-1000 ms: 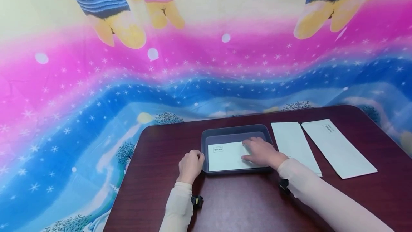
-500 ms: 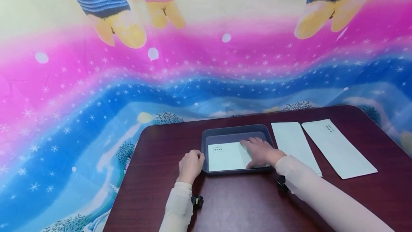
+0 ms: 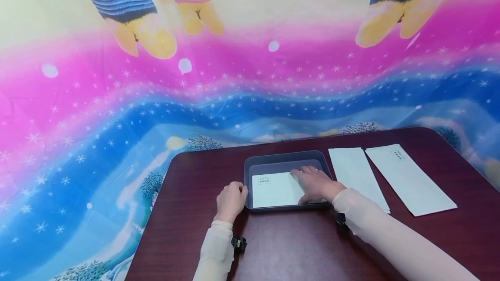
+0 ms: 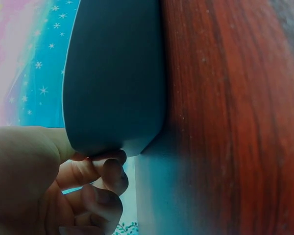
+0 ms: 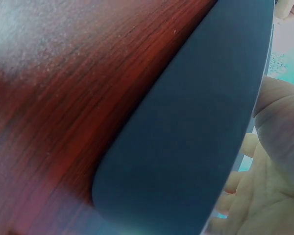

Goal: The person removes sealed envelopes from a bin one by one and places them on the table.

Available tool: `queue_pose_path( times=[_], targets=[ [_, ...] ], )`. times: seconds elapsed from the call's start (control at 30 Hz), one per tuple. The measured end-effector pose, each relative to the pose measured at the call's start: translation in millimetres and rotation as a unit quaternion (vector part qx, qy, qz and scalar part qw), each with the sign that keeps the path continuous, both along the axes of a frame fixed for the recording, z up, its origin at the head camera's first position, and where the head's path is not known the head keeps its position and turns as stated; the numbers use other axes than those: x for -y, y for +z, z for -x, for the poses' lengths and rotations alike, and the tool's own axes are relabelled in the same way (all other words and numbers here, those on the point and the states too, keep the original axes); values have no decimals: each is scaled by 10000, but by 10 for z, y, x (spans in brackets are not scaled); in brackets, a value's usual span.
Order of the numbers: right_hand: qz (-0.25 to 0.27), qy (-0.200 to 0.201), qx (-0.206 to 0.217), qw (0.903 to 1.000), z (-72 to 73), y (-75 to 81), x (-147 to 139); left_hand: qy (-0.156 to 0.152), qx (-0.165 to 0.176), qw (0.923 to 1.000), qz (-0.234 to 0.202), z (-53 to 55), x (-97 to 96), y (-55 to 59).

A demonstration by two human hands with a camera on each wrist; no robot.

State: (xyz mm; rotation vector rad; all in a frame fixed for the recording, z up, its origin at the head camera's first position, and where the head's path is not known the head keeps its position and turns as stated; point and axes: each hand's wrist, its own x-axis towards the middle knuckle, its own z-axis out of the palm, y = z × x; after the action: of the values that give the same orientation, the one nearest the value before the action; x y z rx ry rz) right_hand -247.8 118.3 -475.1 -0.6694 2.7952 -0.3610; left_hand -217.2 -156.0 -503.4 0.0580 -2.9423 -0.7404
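A dark grey rectangular tray (image 3: 287, 157) stands on the table with a white envelope (image 3: 275, 191) lying in its near part, small printed characters at the envelope's left end. My left hand (image 3: 231, 200) pinches the tray's left near corner between thumb and fingers, as the left wrist view shows. Over the right end of the envelope rests my right hand (image 3: 314, 184), thumb towards the near edge and fingers spread towards the far edge. It covers that end. In the right wrist view the tray's outer wall (image 5: 171, 127) hides its fingertips.
Right of the tray lies a white envelope (image 3: 349, 168), slanted, with what looks like another beneath it. Farther right is another printed envelope (image 3: 414, 181). The dark red wooden table (image 3: 289, 246) has rounded far corners. A patterned cloth (image 3: 234, 77) hangs behind it.
My right thumb has moved down towards the envelope's near edge and the fingers have shifted slightly left, then stayed put. The left hand, tray and envelopes have kept their places.
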Motion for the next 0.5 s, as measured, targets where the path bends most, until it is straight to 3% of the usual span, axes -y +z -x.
queue_pose_path(
  times=[0.5],
  targets=[
    [206,-182,-343,9990,73,-50,4,53,62,10000,56,11,-3,4]
  ],
)
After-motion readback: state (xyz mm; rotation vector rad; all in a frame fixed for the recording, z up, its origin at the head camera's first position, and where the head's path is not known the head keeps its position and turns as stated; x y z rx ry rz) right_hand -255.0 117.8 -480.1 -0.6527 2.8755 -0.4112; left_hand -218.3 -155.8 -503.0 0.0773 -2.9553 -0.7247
